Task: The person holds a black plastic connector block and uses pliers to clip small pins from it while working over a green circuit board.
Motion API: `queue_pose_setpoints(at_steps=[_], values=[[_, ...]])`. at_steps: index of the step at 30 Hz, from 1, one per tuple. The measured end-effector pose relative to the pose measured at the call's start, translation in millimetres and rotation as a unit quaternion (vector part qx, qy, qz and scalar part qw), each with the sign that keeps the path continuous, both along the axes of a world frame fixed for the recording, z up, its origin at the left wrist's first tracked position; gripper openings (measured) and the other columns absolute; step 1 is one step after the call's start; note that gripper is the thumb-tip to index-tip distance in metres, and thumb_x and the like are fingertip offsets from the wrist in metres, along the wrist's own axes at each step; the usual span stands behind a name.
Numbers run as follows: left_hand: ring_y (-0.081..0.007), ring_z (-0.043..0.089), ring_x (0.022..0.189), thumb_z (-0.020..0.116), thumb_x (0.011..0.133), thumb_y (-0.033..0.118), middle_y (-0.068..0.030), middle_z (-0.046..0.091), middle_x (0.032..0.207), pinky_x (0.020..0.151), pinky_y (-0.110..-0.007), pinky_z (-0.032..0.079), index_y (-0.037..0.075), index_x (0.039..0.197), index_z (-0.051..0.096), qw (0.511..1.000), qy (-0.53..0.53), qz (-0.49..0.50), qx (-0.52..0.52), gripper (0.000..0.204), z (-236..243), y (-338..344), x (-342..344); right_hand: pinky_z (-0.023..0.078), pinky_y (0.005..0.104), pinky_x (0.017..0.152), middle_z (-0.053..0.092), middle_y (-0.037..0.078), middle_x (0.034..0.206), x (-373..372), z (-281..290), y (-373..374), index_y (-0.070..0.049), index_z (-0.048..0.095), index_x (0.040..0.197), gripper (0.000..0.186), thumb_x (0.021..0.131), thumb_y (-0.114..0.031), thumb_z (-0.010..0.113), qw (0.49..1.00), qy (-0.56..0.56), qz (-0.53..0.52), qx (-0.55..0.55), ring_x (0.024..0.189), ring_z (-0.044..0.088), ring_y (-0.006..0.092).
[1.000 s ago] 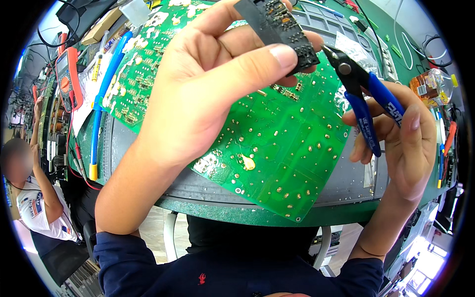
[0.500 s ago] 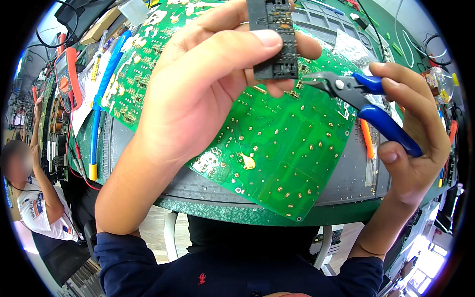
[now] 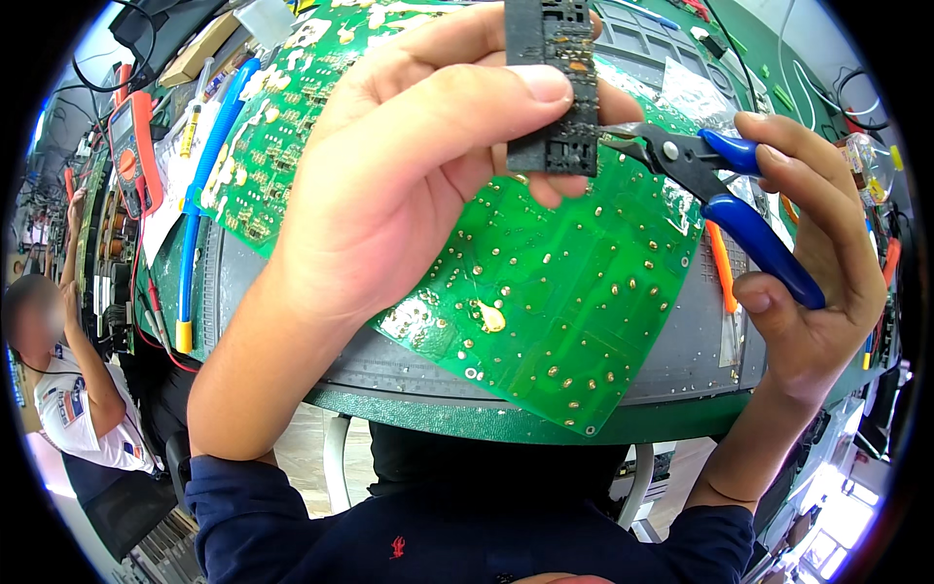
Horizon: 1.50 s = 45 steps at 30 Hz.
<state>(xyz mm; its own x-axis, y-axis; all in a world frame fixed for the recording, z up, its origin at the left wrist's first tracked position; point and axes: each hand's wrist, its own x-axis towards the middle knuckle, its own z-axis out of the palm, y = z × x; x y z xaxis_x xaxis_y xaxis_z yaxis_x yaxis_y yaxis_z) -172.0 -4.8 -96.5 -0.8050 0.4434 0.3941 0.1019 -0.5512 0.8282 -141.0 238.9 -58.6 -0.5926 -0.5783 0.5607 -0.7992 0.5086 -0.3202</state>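
My left hand [image 3: 379,185] grips a dark, narrow circuit module [image 3: 545,146] upright, thumb across its face and fingers behind it. Blue-handled cutters [image 3: 681,161] are held by my right hand [image 3: 808,253], with fingers on the upper handle and thumb by the lower one. The cutter jaws reach the module's lower right edge; whether they touch it I cannot tell. Below both hands lies a large green circuit board [image 3: 555,292] with solder points and yellowish blobs, on a grey mat [image 3: 671,380].
An orange-handled tool [image 3: 722,273] lies right of the board. At left are a red multimeter [image 3: 131,156], a blue tool with yellow tip [image 3: 199,195] and a cardboard box [image 3: 195,54]. A grey parts tray [image 3: 632,34] is behind. A co-worker [image 3: 83,389] sits at far left.
Compared with a second ago, the module is turned more upright and sits slightly right and lower. The cutters have swung toward horizontal, with their jaws at its edge and my right fingers more spread.
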Motion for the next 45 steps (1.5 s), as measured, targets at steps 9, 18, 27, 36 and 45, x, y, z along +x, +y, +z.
queue_pose_setpoints(at_steps=[9, 18, 27, 36, 45], values=[[-0.019, 0.056, 0.092, 0.05, 0.084, 0.012, -0.0195, 0.055, 0.107, 0.077, -0.031, 0.047, -0.001, 0.111, 0.048, 1.0, -0.007, 0.006, -0.007, 0.03, -0.3, -0.4, 1.0, 0.038, 0.0319, 0.083, 0.051, 0.02, 0.114, 1.4, 1.3, -1.9, 0.002, 0.053, 0.109, 0.055, 0.073, -0.037, 0.066, 1.0, 0.0, -0.006, 0.012, 0.105, 0.05, 0.0278], [-0.018, 0.056, 0.089, 0.05, 0.084, 0.012, -0.0191, 0.056, 0.106, 0.075, -0.03, 0.047, -0.001, 0.111, 0.049, 1.0, -0.013, 0.012, -0.014, 0.03, 0.2, 0.0, 1.4, 0.038, 0.0327, 0.085, 0.052, 0.021, 0.113, 2.9, 0.2, -2.8, 0.001, 0.053, 0.11, 0.053, 0.073, -0.034, 0.066, 1.0, 0.017, -0.023, 0.004, 0.107, 0.049, 0.029], [-0.017, 0.056, 0.087, 0.05, 0.084, 0.013, -0.0188, 0.056, 0.105, 0.073, -0.029, 0.047, -0.002, 0.11, 0.05, 0.999, -0.02, 0.015, -0.02, 0.03, 0.3, -1.0, 1.3, 0.039, 0.0327, 0.084, 0.052, 0.021, 0.114, 2.6, -0.4, -2.1, 0.001, 0.053, 0.11, 0.053, 0.073, -0.035, 0.066, 1.0, 0.01, -0.02, -0.003, 0.106, 0.05, 0.0295], [-0.016, 0.056, 0.085, 0.05, 0.084, 0.013, -0.0185, 0.057, 0.104, 0.071, -0.029, 0.047, -0.002, 0.11, 0.05, 0.999, -0.026, 0.019, -0.027, 0.03, 0.2, 1.0, 3.6, 0.039, 0.0326, 0.084, 0.052, 0.021, 0.114, 3.5, -0.2, -2.6, 0.0, 0.053, 0.11, 0.053, 0.073, -0.036, 0.066, 1.0, 0.01, -0.027, 0.002, 0.106, 0.05, 0.0295], [-0.015, 0.056, 0.083, 0.05, 0.084, 0.014, -0.0182, 0.057, 0.103, 0.07, -0.028, 0.047, -0.002, 0.11, 0.051, 0.999, -0.031, 0.023, -0.034, 0.03, 0.1, 2.5, 3.7, 0.036, 0.0429, 0.093, 0.05, 0.023, 0.114, 2.7, 2.1, -1.4, 0.002, 0.052, 0.11, 0.052, 0.074, -0.033, 0.066, 1.0, 0.017, -0.007, 0.016, 0.108, 0.049, 0.0323]])
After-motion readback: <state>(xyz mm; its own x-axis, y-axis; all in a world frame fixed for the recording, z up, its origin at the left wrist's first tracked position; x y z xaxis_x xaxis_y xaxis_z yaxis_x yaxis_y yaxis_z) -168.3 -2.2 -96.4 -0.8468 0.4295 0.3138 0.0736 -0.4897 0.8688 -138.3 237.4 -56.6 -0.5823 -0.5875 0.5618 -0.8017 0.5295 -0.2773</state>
